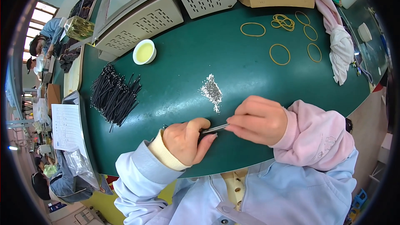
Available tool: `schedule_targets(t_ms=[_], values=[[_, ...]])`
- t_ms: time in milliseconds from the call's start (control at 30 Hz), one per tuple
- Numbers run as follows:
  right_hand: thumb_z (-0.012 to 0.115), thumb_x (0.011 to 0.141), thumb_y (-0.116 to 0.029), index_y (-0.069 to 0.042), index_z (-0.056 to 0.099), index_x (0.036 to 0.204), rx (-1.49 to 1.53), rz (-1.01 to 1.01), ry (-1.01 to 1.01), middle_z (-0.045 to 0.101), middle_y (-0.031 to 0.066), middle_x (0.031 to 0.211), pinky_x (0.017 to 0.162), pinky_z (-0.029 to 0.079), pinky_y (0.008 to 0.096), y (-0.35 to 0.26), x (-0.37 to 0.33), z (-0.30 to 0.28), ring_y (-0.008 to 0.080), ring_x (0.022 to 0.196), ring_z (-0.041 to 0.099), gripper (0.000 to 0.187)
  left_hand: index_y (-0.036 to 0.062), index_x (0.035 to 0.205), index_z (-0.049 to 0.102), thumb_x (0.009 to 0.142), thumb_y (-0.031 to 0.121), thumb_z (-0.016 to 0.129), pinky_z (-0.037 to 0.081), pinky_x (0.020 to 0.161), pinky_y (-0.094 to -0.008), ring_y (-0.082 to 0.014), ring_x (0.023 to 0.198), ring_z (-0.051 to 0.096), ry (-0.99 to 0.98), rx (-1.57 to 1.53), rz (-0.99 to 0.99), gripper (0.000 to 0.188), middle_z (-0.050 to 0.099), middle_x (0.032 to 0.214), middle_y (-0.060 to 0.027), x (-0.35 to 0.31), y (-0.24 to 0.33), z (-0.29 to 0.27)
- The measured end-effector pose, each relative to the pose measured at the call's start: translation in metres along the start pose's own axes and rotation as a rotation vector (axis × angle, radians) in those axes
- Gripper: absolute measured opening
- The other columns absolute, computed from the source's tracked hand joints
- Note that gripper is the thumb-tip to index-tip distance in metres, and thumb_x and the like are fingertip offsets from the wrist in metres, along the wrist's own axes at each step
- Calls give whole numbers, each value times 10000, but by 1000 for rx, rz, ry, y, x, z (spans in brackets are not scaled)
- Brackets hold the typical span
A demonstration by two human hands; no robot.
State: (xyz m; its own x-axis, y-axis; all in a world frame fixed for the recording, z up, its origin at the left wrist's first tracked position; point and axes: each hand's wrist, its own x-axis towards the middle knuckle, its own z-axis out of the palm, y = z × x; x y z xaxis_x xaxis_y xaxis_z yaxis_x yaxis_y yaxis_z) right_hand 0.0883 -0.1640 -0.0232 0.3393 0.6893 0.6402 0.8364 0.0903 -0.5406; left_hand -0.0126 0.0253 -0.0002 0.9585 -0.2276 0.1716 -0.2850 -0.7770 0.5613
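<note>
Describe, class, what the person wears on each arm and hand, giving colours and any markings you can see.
Both hands are bare, no gloves. The left hand comes out of a pale blue jacket sleeve with a cream ribbed cuff. The right hand comes out of a soft pink sleeve cover, which bears a small faint emblem and is pulled over the same pale blue jacket.

One head-worn fisheye view looks steeply down from above the person's chest onto a green bench [250, 71]. It faces forward and down, close enough that the hands [225, 131] and sleeves fill the lower middle. The far bench edge with machines [141, 21] curves along the top. Straight lines bend toward the dark round rim, and co-workers show small at the left edge.
</note>
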Motion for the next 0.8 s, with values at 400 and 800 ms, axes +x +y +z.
schedule_targets(t_ms=[400,800], values=[[696,627,-66,-43,585,729,-342,20,-141,484,33,698,515,441,282,15,-9,-22,180,633,503,152,-1,897,505,748,-27,584,449,437,-326,-255,466,552,-46,111,114,171,547,581,-102,4,-3,-3],[687,635,-66,-44,571,718,-302,-28,-137,462,26,682,493,436,283,14,-12,-16,177,627,487,144,-2,885,508,711,-21,578,454,437,-311,-226,457,552,-41,73,67,189,556,587,-86,3,-5,0]])
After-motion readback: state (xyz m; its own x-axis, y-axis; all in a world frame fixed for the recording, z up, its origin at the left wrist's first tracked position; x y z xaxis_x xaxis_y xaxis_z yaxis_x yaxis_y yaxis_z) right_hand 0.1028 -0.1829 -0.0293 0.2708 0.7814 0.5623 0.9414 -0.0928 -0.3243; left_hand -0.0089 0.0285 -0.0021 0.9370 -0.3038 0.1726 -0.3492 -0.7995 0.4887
